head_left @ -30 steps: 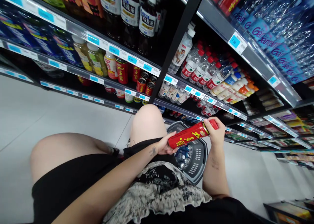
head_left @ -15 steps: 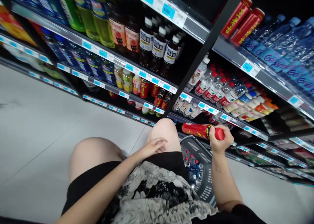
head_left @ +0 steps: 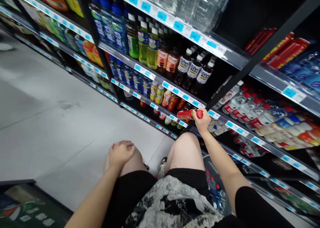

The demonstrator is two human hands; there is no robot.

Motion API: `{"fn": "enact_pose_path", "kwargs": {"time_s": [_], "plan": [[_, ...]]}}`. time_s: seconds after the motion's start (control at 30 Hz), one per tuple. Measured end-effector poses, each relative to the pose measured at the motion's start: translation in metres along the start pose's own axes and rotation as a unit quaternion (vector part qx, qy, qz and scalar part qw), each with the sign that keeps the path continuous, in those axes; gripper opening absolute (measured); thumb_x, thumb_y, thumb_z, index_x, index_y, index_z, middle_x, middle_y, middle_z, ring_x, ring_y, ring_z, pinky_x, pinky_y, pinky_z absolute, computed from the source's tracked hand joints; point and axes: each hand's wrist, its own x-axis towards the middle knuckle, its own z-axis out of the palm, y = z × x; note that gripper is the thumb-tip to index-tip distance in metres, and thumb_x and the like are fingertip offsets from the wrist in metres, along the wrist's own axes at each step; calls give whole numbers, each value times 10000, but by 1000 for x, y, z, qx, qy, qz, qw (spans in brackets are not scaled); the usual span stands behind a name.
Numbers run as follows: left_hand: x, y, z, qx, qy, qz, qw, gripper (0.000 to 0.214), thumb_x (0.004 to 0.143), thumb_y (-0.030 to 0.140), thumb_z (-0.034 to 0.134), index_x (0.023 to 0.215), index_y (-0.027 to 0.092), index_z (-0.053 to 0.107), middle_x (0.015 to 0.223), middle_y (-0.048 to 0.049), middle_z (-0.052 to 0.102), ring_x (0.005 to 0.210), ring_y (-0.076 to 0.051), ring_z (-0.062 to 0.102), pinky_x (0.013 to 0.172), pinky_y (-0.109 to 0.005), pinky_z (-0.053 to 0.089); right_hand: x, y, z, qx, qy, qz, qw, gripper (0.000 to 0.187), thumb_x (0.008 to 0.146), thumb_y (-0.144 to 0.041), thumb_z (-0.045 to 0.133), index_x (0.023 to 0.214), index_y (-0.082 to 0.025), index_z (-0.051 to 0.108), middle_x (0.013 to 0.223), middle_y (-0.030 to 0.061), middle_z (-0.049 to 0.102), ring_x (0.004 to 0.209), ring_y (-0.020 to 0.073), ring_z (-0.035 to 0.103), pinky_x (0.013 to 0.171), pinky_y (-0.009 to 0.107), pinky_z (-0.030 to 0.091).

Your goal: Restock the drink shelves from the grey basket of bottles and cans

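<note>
A red plastic drink bottle [head_left: 185, 114] with a red cap lies nearly level in my right hand [head_left: 202, 122], whose fingers wrap round it near the cap. It is in front of the lower shelves, close to small red bottles [head_left: 173, 102] standing there. My left hand [head_left: 121, 152] rests on my left knee, fingers laid flat over it and holding nothing. Beside my right leg, partly hidden by the leg and arm, is a grey shopping basket [head_left: 212, 164] with several red-capped bottles [head_left: 212, 178] and blue-and-silver drinks inside.
Dark shelving with price-tag strips [head_left: 147, 71] runs diagonally ahead, stocked with dark tea bottles [head_left: 194, 69], blue bottles [head_left: 119, 31] and red-capped water bottles [head_left: 247, 106]. A black upright [head_left: 230, 83] divides the bays. A dark green box [head_left: 32, 208] stands at lower left.
My right hand has carried the red bottle leftward, from above the basket to the shelves by the upright. My left hand has moved from my right thigh to my left knee. The view has swung left.
</note>
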Motion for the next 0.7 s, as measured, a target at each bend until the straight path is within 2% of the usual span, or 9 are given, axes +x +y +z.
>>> {"fn": "enact_pose_path", "kwargs": {"time_s": [0.13, 0.33, 0.5, 0.63, 0.7], "plan": [[-10, -25, -8, -46, 21, 6, 999, 416, 839, 408, 436, 1042, 248, 762, 1250, -44, 703, 1259, -284, 571, 1113, -472, 370, -7, -1, 57, -45, -59, 13, 997, 497, 963, -625, 479, 932, -158, 646, 875, 66, 680, 807, 165, 628, 739, 258, 430], [-12, -44, -17, -60, 32, -20, 998, 394, 836, 407, 446, 990, 234, 765, 1177, -48, 732, 1185, -288, 613, 1060, -437, 417, -20, 16, 122, -121, -114, 26, 986, 483, 973, -611, 490, 985, -159, 661, 921, 58, 684, 845, 163, 624, 696, 253, 368], [-13, -50, -15, -83, 36, -26, 996, 392, 841, 426, 448, 998, 242, 756, 1181, -38, 729, 1182, -283, 611, 1059, -424, 410, -22, 26, 157, -167, -145, 81, 972, 464, 960, -585, 537, 1048, -149, 666, 976, 74, 680, 870, 168, 622, 660, 237, 348], [-11, -47, -17, -90, 24, -35, 995, 385, 838, 402, 452, 1012, 232, 750, 1187, -46, 726, 1193, -289, 604, 1064, -437, 402, -11, 29, 174, -218, -189, 160, 944, 571, 968, -624, 487, 1127, -106, 668, 945, 133, 676, 830, 192, 627, 694, 245, 392], [-10, -44, -19, -96, 19, -33, 995, 379, 837, 389, 454, 1015, 230, 749, 1193, -47, 724, 1201, -287, 599, 1069, -437, 396, -1, 33, 182, -238, -209, 176, 932, 610, 988, -621, 440, 1154, -79, 665, 951, 172, 678, 838, 221, 638, 734, 275, 427]]}}
